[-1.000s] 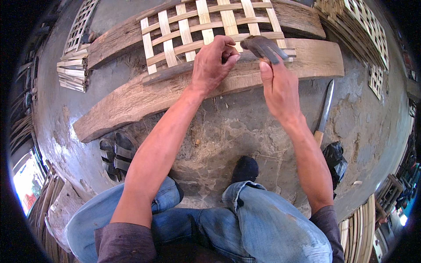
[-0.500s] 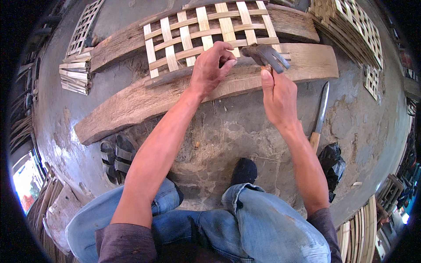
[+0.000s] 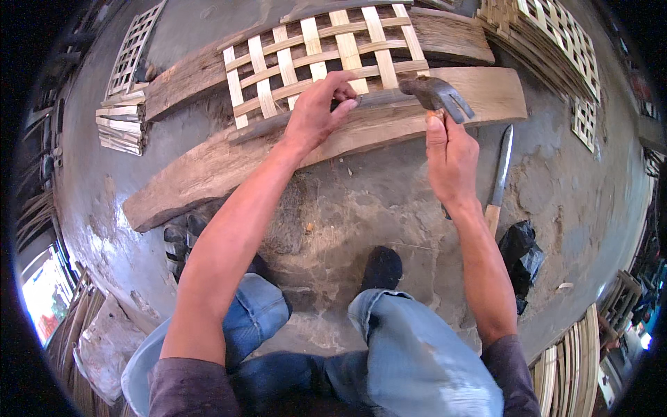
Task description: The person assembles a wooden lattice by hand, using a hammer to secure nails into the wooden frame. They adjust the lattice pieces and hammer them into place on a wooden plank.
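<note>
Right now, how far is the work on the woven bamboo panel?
Done: the lattice panel is already woven, its strips crossed, and it lies across two planks. In hand: the left hand presses on the panel's near edge, where the fingertips seem to pinch something small, and the right hand grips a hammer close by. Left: I cannot see any nails yet. A knife lies unused.

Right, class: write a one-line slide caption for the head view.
Right hand raises a claw hammer while left hand steadies a woven bamboo lattice on planks.
</note>
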The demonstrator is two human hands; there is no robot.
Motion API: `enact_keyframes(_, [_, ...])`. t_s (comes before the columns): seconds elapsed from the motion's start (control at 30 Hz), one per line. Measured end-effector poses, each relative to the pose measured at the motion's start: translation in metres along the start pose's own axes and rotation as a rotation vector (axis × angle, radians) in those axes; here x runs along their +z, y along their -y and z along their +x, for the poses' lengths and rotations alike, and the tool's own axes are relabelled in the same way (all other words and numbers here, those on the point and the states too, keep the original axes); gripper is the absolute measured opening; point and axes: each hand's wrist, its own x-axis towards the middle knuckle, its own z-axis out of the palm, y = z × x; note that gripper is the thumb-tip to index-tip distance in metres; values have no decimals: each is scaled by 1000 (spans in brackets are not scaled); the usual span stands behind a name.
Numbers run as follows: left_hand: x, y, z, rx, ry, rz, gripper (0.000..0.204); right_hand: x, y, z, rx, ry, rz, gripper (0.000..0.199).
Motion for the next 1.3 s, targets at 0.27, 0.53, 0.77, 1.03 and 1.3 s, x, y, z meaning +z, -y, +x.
enact_keyframes(0.27, [-10,8,-3,-54,3,-114,41,-63,50,36,113,72,4,30])
enact_keyframes(0.53, [-1,9,5,-81,72,-174,38,-96,154,97,298,62,88,18])
enact_keyframes(0.77, [-6,16,7,-79,82,-170,34,-87,201,98,388,67,170,15])
enact_keyframes(1.03, [-4,14,3,-29,76,-128,35,-76,148,118,344,-5,-152,21])
enact_keyframes(1.3, [-13,21,3,-35,49,-139,31,-54,-14,0,541,-118,-479,29])
